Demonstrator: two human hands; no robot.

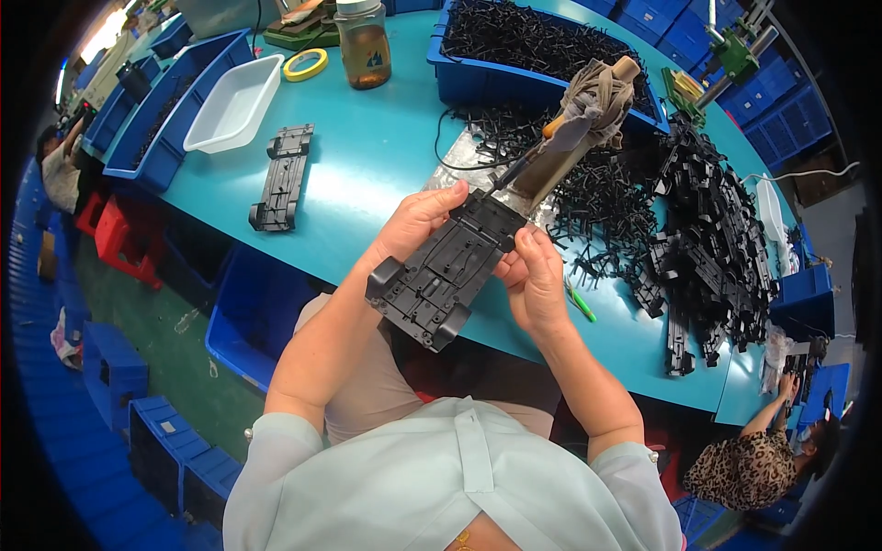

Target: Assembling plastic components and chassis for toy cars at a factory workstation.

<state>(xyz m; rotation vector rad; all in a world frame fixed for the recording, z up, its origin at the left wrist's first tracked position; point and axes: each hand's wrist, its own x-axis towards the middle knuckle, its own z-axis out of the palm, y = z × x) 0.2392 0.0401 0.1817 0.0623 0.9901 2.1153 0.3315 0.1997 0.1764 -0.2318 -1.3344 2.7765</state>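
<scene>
A black plastic toy-car chassis (436, 275) is held between my two hands, tilted, its far end up by a fixed iron-like tool (520, 169) with a dark shaft. Cloth strips tie that tool to a wooden post (562, 165). Whether its tip touches the chassis I cannot tell. My left hand (415, 222) grips the chassis along its left edge, thumb near the far end. At the far right corner, my right hand (536, 280) pinches it between thumb and fingers. Another black chassis (283, 179) lies on the table to the left.
Small black parts (606, 211) lie heaped right of the post; more fill a blue bin (459, 81) behind. A chassis pile (712, 248) covers the right side. A green pen-like tool (581, 303), white tray (234, 103), yellow tape roll (305, 64) and jar (366, 55) stand around. A co-worker (749, 464) sits right.
</scene>
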